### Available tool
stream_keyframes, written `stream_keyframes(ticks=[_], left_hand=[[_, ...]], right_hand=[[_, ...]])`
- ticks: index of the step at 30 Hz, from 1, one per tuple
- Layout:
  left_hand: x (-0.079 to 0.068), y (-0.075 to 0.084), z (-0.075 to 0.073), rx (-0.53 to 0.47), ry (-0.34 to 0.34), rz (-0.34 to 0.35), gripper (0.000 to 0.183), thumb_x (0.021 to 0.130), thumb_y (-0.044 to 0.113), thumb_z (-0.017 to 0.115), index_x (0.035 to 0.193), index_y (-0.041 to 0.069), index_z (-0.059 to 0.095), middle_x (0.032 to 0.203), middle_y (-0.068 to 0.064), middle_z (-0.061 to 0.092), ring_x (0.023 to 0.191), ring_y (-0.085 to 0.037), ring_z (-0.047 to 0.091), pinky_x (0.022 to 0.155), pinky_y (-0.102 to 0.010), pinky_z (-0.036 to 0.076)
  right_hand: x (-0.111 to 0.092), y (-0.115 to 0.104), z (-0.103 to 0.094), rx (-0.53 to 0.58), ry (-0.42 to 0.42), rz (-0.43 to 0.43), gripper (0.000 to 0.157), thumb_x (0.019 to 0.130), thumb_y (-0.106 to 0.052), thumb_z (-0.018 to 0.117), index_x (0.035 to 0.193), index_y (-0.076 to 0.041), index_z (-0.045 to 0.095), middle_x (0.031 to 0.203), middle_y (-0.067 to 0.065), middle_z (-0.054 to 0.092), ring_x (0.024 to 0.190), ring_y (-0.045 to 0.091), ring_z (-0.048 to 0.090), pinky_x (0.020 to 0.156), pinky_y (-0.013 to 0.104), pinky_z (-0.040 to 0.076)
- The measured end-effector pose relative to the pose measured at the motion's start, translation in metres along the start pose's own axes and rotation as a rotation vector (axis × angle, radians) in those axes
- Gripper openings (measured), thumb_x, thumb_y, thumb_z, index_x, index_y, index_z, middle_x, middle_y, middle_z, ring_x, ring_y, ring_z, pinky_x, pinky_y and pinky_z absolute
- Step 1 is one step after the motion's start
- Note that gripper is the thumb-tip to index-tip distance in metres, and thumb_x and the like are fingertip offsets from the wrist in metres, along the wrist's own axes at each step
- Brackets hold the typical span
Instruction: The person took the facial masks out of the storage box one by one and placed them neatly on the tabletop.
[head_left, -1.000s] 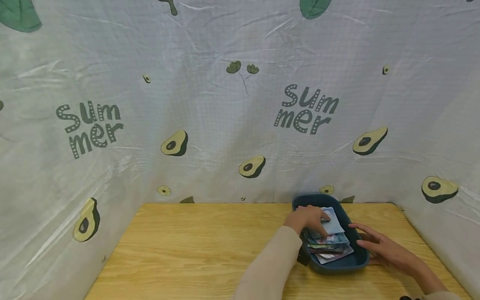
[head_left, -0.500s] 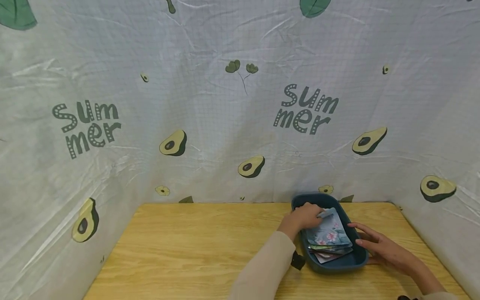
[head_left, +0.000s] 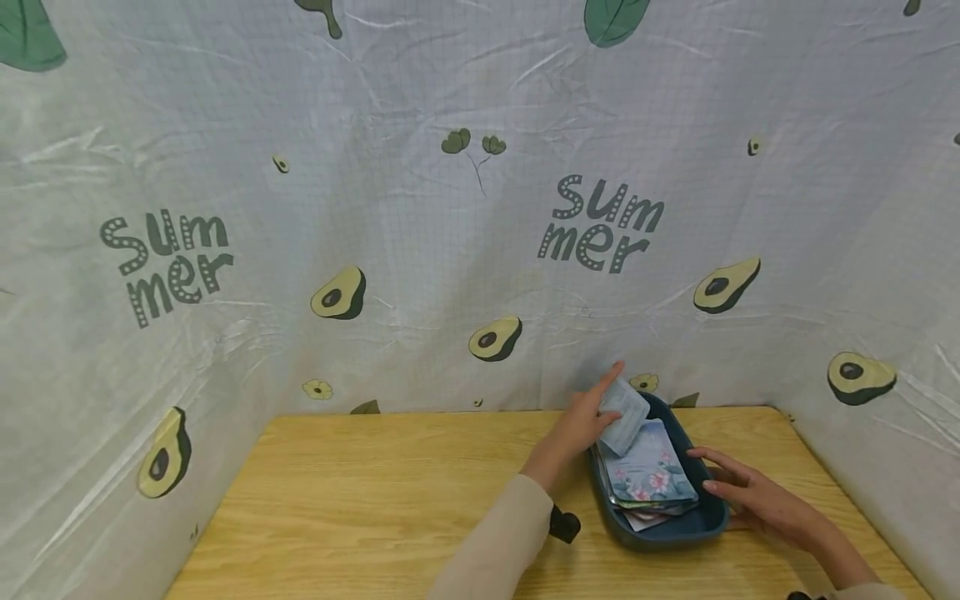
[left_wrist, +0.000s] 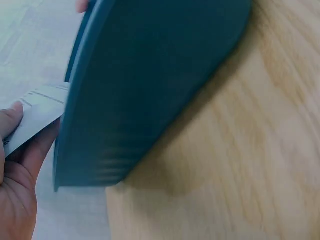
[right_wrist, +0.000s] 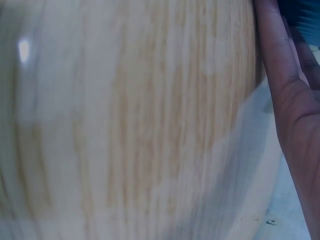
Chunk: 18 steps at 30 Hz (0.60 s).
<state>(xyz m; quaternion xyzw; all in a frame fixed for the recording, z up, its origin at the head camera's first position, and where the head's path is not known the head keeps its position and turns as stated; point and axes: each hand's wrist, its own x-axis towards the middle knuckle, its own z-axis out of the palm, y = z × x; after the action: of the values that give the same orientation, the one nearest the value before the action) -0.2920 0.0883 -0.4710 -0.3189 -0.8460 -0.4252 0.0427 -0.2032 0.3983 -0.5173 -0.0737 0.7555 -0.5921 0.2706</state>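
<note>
My left hand (head_left: 585, 423) pinches a pale blue printed card (head_left: 626, 415) over the back left rim of a dark blue plastic bin (head_left: 651, 542). In the left wrist view, the thumb lies on the card (left_wrist: 40, 110), which shows printed lines, and fingers are beneath it. A stack of flat pieces lies inside the bin; the top one is a blue floral card (head_left: 651, 467). Against the bin's right side rests my right hand (head_left: 768, 500), fingers extended and thumb at the rim. The right wrist view shows its fingers along the outer wall, partly cut off.
The bin stands at the back right of a wooden table (head_left: 420, 500). Right behind it hangs a white sheet (head_left: 420, 217) printed with avocados and lettering, which also encloses both sides. A small black device (head_left: 564, 525) sits at the left wrist.
My left hand has gone from inside the bin to its back left rim, lifting the pale card off the stack and tilting it. The right hand stays at the bin's right side.
</note>
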Motion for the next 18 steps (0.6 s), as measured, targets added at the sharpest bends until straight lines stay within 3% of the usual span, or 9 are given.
stream_keyframes(ticks=[2, 6, 10, 14, 18], left_hand=[[-0.003, 0.000, -0.006, -0.069, 0.012, -0.006, 0.069, 0.099, 0.011, 0.067, 0.159, 0.027, 0.038, 0.153, 0.000, 0.050, 0.133, -0.008, 0.051, 0.108, -0.027, 0.044], [-0.008, -0.003, -0.017, -0.148, 0.029, -0.042, 0.052, 0.100, 0.012, 0.065, 0.149, 0.021, 0.054, 0.147, 0.000, 0.056, 0.129, -0.009, 0.055, 0.102, -0.026, 0.048], [-0.016, -0.008, -0.027, -0.140, 0.034, -0.036, 0.049, 0.101, 0.013, 0.064, 0.149, 0.020, 0.055, 0.148, 0.000, 0.056, 0.132, -0.011, 0.053, 0.106, -0.029, 0.046], [-0.025, -0.011, -0.039, -0.005, 0.032, 0.088, 0.048, 0.102, 0.013, 0.062, 0.149, 0.017, 0.054, 0.148, 0.000, 0.056, 0.137, -0.012, 0.050, 0.111, -0.028, 0.041], [-0.034, -0.008, -0.056, 0.128, 0.071, 0.249, 0.047, 0.102, 0.009, 0.062, 0.148, 0.014, 0.055, 0.142, -0.004, 0.062, 0.131, -0.016, 0.057, 0.106, -0.025, 0.045]], right_hand=[[-0.001, 0.000, 0.000, 0.004, 0.002, 0.008, 0.061, 0.110, -0.028, 0.047, 0.163, -0.020, 0.016, 0.162, 0.033, -0.009, 0.140, 0.042, 0.032, 0.095, 0.053, 0.054], [-0.001, -0.001, 0.000, -0.014, 0.005, 0.011, 0.062, 0.110, -0.029, 0.046, 0.163, -0.019, 0.015, 0.162, 0.034, -0.009, 0.143, 0.050, 0.025, 0.095, 0.054, 0.054], [-0.001, -0.003, 0.000, -0.014, 0.007, 0.018, 0.064, 0.110, -0.030, 0.046, 0.163, -0.018, 0.014, 0.162, 0.035, -0.009, 0.144, 0.056, 0.019, 0.095, 0.054, 0.054], [-0.001, -0.003, 0.000, -0.003, 0.010, 0.013, 0.064, 0.110, -0.029, 0.047, 0.163, -0.017, 0.014, 0.161, 0.037, -0.008, 0.144, 0.059, 0.015, 0.095, 0.055, 0.054], [0.001, -0.002, -0.001, 0.000, 0.007, 0.009, 0.063, 0.110, -0.029, 0.047, 0.163, -0.018, 0.016, 0.161, 0.037, -0.008, 0.143, 0.056, 0.022, 0.095, 0.054, 0.054]])
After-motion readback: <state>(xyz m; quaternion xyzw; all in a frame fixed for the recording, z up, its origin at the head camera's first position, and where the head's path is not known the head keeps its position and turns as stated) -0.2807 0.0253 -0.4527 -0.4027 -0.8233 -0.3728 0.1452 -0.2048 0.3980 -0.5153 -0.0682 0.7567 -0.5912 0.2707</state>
